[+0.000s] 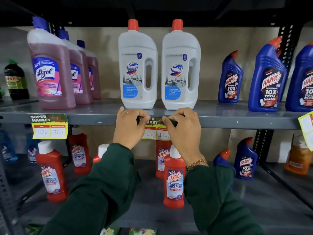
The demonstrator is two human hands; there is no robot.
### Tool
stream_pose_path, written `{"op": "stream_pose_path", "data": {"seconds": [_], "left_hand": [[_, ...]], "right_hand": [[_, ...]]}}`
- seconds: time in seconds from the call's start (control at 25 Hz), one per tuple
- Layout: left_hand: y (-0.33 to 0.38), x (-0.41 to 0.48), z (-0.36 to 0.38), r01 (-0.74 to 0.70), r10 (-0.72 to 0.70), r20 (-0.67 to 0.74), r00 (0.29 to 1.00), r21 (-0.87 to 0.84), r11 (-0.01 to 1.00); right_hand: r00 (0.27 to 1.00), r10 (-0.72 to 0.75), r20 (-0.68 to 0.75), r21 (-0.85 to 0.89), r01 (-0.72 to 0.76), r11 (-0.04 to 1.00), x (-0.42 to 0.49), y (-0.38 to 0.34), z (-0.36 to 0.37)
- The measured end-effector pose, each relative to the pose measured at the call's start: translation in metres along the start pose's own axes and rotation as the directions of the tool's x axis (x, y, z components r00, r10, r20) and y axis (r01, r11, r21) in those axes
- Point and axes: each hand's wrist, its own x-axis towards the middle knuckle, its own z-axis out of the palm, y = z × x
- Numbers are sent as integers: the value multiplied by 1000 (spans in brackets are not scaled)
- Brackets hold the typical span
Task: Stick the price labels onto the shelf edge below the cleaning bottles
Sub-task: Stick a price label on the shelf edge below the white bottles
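Two hands press a price label point(153, 128) against the grey shelf edge point(94, 118), right below two white Domex bottles point(138, 68). The left hand point(129, 128) holds the label's left top corner and the right hand point(182, 128) holds its right top corner, with fingers curled on it. Another label point(49, 126) is stuck on the edge to the left, under the pink Lizol bottles point(50, 70), and blue Harpic bottles point(266, 78) stand on the right.

Grey metal shelving point(220, 116) with black perforated uprights point(286, 46), set against a plain beige back panel point(210, 48). Below the upper shelf, a second grey shelf board point(254, 200); above it, a dark underside in shadow. Dim, even lighting throughout.
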Motion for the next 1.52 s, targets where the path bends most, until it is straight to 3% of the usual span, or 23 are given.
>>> {"op": "stream_pose_path", "data": {"seconds": [0.28,0.56,0.84,1.04,1.16,1.28,1.4,1.52], "left_hand": [[-4,-1,9,17,-19,-75,997,-30,999],[-12,-3,19,-115,134,-72,988,223,968],[-25,-3,11,-158,169,-118,979,93,983],[-25,-6,13,-179,193,-158,968,100,979],[-18,-6,12,-104,112,-149,982,58,993],[0,-6,11,-15,17,-160,987,10,1000],[39,-3,26,-62,91,-180,979,160,985],[89,-3,67,-181,208,-119,971,205,962]], "right_hand": [[996,85,-18,25,-85,996,3,-2,3],[1000,11,-22,-155,-14,988,5,1,18],[999,-25,43,-86,29,996,10,4,7],[997,-23,68,-61,27,998,9,9,0],[993,-75,91,-67,81,994,9,10,-4],[992,-15,124,66,7,998,9,13,-19],[988,58,146,269,-96,958,13,28,-49],[997,62,36,231,-68,970,23,67,-91]]}}
